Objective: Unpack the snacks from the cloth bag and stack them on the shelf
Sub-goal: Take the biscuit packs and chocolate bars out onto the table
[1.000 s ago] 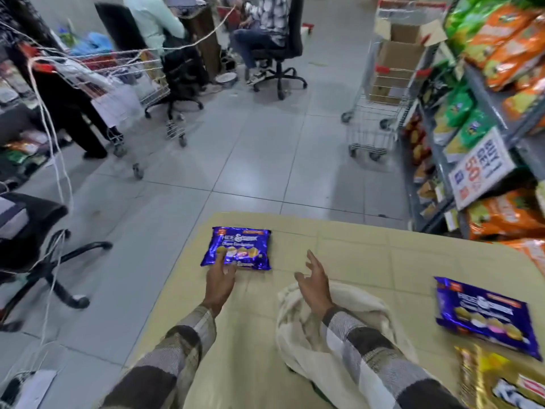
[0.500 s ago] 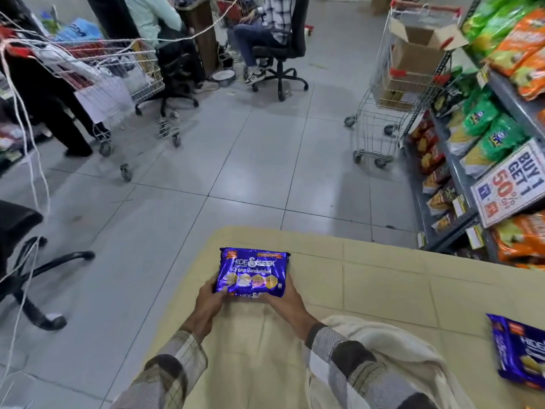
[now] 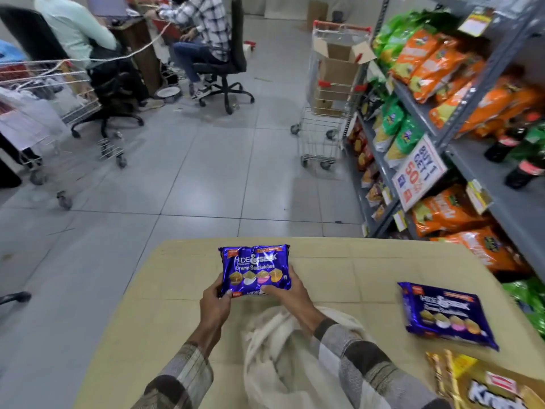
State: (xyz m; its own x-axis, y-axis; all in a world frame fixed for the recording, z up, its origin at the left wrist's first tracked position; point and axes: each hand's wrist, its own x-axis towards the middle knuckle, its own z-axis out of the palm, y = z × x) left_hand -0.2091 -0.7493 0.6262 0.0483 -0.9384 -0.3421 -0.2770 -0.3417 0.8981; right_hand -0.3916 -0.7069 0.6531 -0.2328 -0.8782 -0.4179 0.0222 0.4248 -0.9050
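Observation:
A blue Hide & Seek biscuit packet (image 3: 254, 268) is held over the beige table (image 3: 339, 270), label up. My left hand (image 3: 214, 305) grips its near left corner and my right hand (image 3: 290, 295) grips its near right edge. The cream cloth bag (image 3: 283, 358) lies crumpled on the table below my right forearm. A second blue biscuit packet (image 3: 445, 314) lies flat at the right, with a gold packet (image 3: 483, 382) near the bottom right corner. The grey shelf (image 3: 418, 113) on the right holds orange and green snack bags.
A shopping cart (image 3: 327, 113) with a cardboard box stands by the shelf's far end. Another cart (image 3: 56, 113) is at the left. Two people sit on office chairs at the back. A "Buy 1 Get 1" sign (image 3: 418, 172) hangs off the shelf. Grey tiled floor lies beyond the table.
My right hand left the cloth bag and joined my left on the blue packet. Both hands now hold it, raised off the table. The view swung right toward the shelf.

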